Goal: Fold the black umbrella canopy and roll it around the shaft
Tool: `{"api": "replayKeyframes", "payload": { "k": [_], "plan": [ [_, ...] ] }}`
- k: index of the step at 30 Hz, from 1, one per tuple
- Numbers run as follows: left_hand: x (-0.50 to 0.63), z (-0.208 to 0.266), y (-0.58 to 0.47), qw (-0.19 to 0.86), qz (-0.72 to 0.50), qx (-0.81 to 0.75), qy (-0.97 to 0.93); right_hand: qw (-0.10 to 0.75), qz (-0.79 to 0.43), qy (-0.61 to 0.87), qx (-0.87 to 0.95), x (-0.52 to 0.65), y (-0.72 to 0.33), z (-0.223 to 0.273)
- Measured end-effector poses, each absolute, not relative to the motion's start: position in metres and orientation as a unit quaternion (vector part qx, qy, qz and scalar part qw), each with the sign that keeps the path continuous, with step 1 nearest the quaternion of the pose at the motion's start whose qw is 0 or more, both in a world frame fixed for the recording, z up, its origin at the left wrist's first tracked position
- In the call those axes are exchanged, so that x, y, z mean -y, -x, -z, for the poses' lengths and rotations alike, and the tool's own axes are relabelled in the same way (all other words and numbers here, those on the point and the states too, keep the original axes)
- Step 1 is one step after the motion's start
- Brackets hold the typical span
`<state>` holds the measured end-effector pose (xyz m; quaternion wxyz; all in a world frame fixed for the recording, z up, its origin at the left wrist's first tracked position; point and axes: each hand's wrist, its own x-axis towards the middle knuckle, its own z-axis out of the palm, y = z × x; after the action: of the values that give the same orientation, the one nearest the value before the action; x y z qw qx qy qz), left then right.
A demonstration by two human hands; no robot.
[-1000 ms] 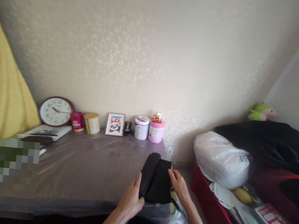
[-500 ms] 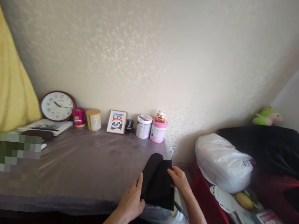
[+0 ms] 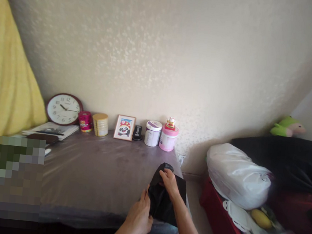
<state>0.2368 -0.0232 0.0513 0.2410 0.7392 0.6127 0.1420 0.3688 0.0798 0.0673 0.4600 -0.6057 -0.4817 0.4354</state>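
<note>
A black bag [image 3: 164, 204], thin and partly folded, is held above the front right corner of the covered table [image 3: 98, 174]. My left hand [image 3: 140, 214] is closed on its left edge, thumb and fingers on either side. At its upper part, my right hand [image 3: 169, 182] pinches the black material with bent fingers. The lower right of the bag hangs as a flat panel past the table's edge. Whatever may be inside the bag is hidden.
Along the wall stand a clock [image 3: 64, 109], several tins and tubs, a panda picture frame [image 3: 124, 128] and a lucky cat figurine [image 3: 170, 123]. At right, a red box [image 3: 214, 203] holds a white plastic bag [image 3: 235, 174]. A yellow curtain [image 3: 10, 62] hangs left.
My right hand has moved from the bag's right edge to its upper left part, near my left hand. The bag's folds have shifted and its right panel spreads wider. The view turned slightly left.
</note>
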Motion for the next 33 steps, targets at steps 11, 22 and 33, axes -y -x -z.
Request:
{"api": "replayKeyframes", "payload": {
  "k": [11,22,33],
  "plan": [
    [0.041,-0.070,-0.226,0.163,-0.160,-0.602,-0.765,0.354,-0.333,0.584,0.650,-0.074,-0.361,-0.069],
    [0.024,-0.035,-0.232,0.095,-0.176,-0.514,-0.834,0.294,-0.103,0.488,0.815,-0.051,-0.362,-0.069],
    [0.024,-0.031,-0.236,0.141,-0.136,-0.554,-0.809,0.300,-0.037,0.540,0.786,-0.115,-0.383,-0.046]
  ]
}}
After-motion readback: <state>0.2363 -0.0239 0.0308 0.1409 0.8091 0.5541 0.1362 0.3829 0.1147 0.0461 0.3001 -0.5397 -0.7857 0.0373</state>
